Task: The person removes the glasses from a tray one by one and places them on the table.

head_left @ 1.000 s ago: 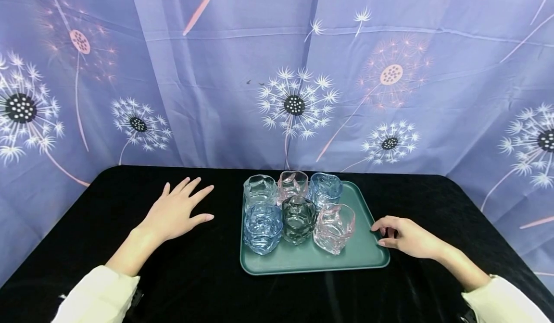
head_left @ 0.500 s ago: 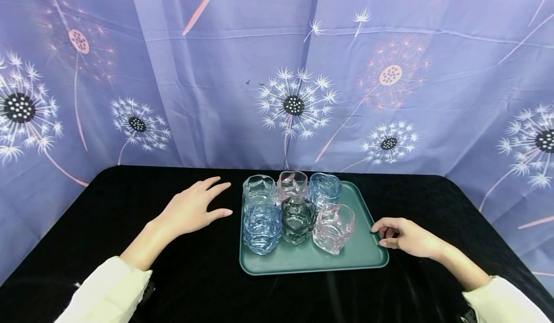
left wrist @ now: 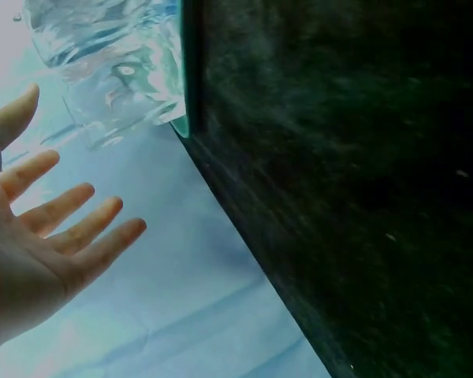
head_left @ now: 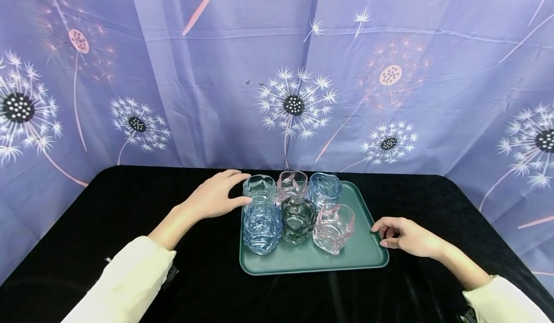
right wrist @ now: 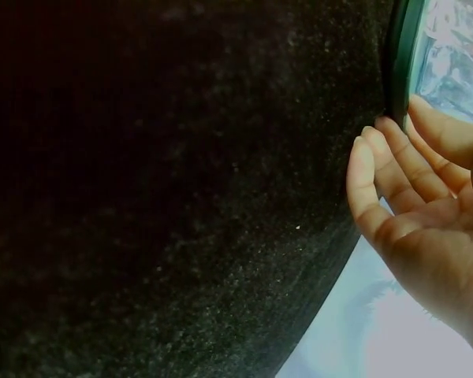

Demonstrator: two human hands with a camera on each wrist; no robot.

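Observation:
A green tray (head_left: 298, 264) carries several wavy glass tumblers in two rows. My right hand (head_left: 409, 237) pinches the tray's right rim; in the right wrist view the thumb (right wrist: 449, 135) lies on the inner side and curled fingers are outside it. My left hand (head_left: 212, 195) is beside the clear tumbler (head_left: 260, 188) at the tray's back left, thumb and fingertips right at its side. In the left wrist view the fingers (left wrist: 102, 228) are spread and relaxed, with a gap to the glass. In front of that tumbler stands a blue tumbler (head_left: 262, 229).
A pink tumbler (head_left: 292, 183) and another blue tumbler (head_left: 325, 188) fill the back row. A dark grey tumbler (head_left: 298, 219) and a second pink tumbler (head_left: 334, 228) stand in front. Black cloth (head_left: 207, 275) covers the table, backed by a purple dandelion curtain (head_left: 216, 97).
My left hand has moved right across the cloth, from well left of the tray to the clear tumbler's side. The right hand stays at the tray's rim, and the tumblers have not moved.

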